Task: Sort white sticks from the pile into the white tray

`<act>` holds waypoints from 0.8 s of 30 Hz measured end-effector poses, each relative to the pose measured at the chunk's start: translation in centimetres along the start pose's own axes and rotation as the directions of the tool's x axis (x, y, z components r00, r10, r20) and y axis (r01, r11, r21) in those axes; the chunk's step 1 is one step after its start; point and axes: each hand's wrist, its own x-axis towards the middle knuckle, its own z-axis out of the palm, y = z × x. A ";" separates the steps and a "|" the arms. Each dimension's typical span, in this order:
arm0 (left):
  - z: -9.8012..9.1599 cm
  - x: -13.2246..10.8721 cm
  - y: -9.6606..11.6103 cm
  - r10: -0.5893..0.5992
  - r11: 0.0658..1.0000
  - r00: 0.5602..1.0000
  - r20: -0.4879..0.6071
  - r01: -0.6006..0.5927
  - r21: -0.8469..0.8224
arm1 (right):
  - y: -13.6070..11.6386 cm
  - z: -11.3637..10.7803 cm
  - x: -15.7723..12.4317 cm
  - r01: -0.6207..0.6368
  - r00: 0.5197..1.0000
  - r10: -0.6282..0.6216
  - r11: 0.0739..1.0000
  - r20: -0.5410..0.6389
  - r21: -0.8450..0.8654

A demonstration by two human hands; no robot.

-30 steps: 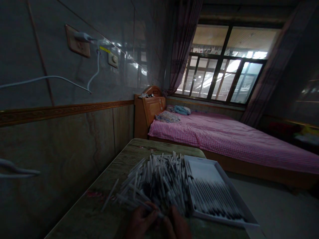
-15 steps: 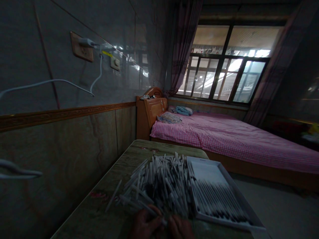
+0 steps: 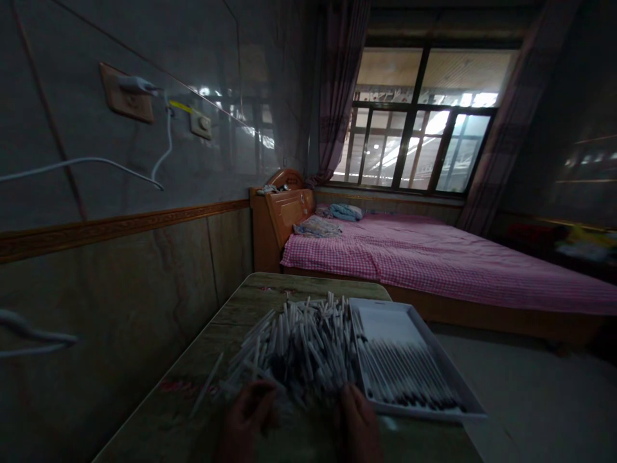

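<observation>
A heap of thin whitish sticks, perhaps pens, (image 3: 308,341) lies on the greenish table (image 3: 231,334). Right of the heap, a white tray (image 3: 393,321) holds a row of similar sticks with dark ends. My left hand (image 3: 250,411) is at the heap's near left edge, fingers curled; blur and darkness hide what it may hold. Close to the tray's near left corner, my right hand (image 3: 357,421) is by the heap's near right side, its fingertips too dim to make out. One stick (image 3: 207,384) lies apart on the left.
Behind the table stands a bed (image 3: 434,263) with a pink checked cover and a wooden headboard (image 3: 289,212). A tiled wall (image 3: 193,257) runs along the left, with a socket (image 3: 128,96) and a white cable (image 3: 96,161).
My hands, close together before, have moved apart, the left one leftward and the right one slightly right against the heap. The whole view has shifted a little.
</observation>
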 end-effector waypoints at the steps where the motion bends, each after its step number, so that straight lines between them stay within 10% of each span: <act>1: -0.4 0.4 0.5 -0.010 0.999 0.999 -0.035 0.011 0.031 | 0.0 -0.2 0.4 -0.010 1.000 0.010 1.000 0.001 0.009; 6: -2.2 1.8 2.2 0.101 0.912 0.983 0.156 -0.154 0.380 | -0.6 -0.3 1.4 -0.090 0.996 0.091 0.994 -0.001 0.065; 12: -1.3 1.1 2.1 0.138 0.542 0.858 0.496 -0.484 0.687 | -0.6 0.4 1.4 -0.109 0.993 0.112 0.990 -0.029 0.089; 24: -3.5 1.6 -2.3 0.277 0.286 0.718 0.638 -0.696 0.659 | -2.0 -0.2 1.6 -0.270 0.929 0.325 0.923 -0.178 0.275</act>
